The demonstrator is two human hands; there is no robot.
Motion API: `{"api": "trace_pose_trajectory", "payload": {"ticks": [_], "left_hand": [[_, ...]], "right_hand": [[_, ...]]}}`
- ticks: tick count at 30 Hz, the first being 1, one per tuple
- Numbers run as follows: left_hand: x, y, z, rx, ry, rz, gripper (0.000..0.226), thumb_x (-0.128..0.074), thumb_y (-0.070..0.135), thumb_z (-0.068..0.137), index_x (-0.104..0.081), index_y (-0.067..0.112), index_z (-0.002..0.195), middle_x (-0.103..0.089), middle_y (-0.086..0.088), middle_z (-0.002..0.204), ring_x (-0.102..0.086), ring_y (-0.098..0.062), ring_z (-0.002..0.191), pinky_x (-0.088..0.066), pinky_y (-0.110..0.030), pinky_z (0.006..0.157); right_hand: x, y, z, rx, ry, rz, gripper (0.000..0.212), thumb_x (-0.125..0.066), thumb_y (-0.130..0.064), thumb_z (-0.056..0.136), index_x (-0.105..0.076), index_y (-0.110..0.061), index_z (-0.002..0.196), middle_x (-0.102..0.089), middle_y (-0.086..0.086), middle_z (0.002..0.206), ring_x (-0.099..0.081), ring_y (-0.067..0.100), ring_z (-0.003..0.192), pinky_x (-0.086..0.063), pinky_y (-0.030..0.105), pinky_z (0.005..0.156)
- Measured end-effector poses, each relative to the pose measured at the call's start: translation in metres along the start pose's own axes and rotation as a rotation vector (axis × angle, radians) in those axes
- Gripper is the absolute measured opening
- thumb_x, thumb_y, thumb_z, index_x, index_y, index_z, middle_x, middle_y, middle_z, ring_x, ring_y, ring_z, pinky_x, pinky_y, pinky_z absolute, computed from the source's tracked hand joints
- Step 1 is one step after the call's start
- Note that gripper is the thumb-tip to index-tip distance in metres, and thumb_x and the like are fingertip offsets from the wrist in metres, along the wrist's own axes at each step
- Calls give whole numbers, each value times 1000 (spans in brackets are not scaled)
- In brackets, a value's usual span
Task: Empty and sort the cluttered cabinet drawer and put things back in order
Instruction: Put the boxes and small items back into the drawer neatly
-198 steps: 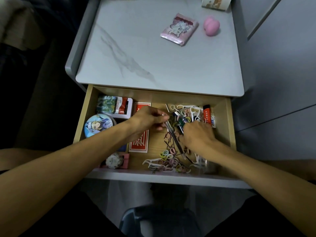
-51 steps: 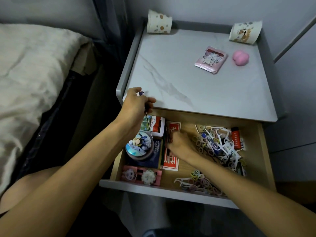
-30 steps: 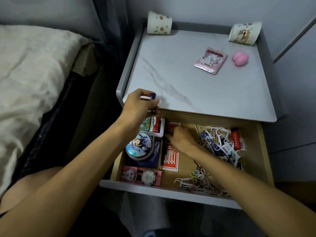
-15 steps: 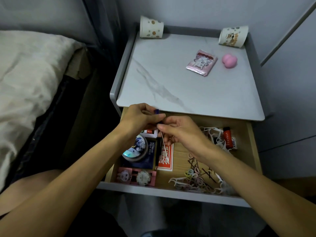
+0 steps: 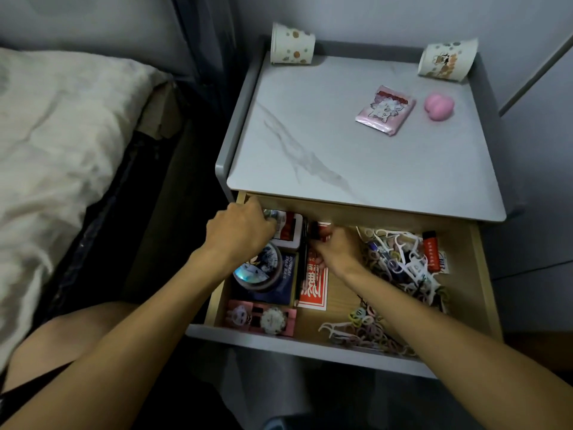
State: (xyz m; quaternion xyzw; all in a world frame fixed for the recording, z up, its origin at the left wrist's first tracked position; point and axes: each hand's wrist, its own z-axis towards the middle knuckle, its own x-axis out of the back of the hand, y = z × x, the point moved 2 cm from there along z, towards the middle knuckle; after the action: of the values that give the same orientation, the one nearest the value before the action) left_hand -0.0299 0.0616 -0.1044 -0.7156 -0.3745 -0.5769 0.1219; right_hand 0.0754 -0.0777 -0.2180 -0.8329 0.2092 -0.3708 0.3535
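1. The drawer (image 5: 483, 274) stands pulled open under the grey marbled top (image 5: 356, 156) of the bedside cabinet, its pale wooden floor crowded with small things.
2. Along its left side lie a pink card with a watch (image 5: 262, 318), a round tin (image 5: 259, 271) on a dark blue box (image 5: 286, 285), and a white-edged red box (image 5: 288, 229) at the back.
3. A red pack of cards (image 5: 313, 285) lies near the middle, with a thin dark pen (image 5: 302, 265) along its left edge.
4. The right half holds a tangle of white floss picks (image 5: 406, 262), a red lighter (image 5: 431, 251) beside them, and a heap of small coloured hair bands (image 5: 369, 330) at the front.
5. The left hand (image 5: 240, 232) is curled at the back left corner, over the white-edged box; whether it grips anything I cannot tell.
6. The right hand (image 5: 336, 246) rests knuckles up on the far end of the red pack, fingers bent under; its hold is hidden.
7. Half a second ago both hands met above the drawer, pinching a thin stick between them; now they are apart and down inside, and that stick is no longer seen in the fingers.
8. On top, two paper cups (image 5: 291, 43), a pink packet (image 5: 386, 110) and a pink lump (image 5: 438, 107) lie as before.
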Motion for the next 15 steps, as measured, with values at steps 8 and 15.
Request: {"api": "trace_pose_trajectory", "payload": {"ticks": [8,15], "left_hand": [[-1,5,2,-34,5,97,38,-44,40,97,-54,13,122,-60,-16,121,-56,-42,110,-33,-38,77],[-7,4,2,-63,40,146,38,-42,44,99,-55,14,120,-57,-13,124,-58,-42,108,-34,-40,77]], "right_hand": [[-6,0,5,201,99,-243,21,-67,-20,91,-60,-13,110,-70,6,96,-68,25,86,-58,45,76],[-6,4,5,259,150,-375,15,-57,-13,97,-61,-16,111,-68,3,95,-63,16,78,-55,30,64]]}}
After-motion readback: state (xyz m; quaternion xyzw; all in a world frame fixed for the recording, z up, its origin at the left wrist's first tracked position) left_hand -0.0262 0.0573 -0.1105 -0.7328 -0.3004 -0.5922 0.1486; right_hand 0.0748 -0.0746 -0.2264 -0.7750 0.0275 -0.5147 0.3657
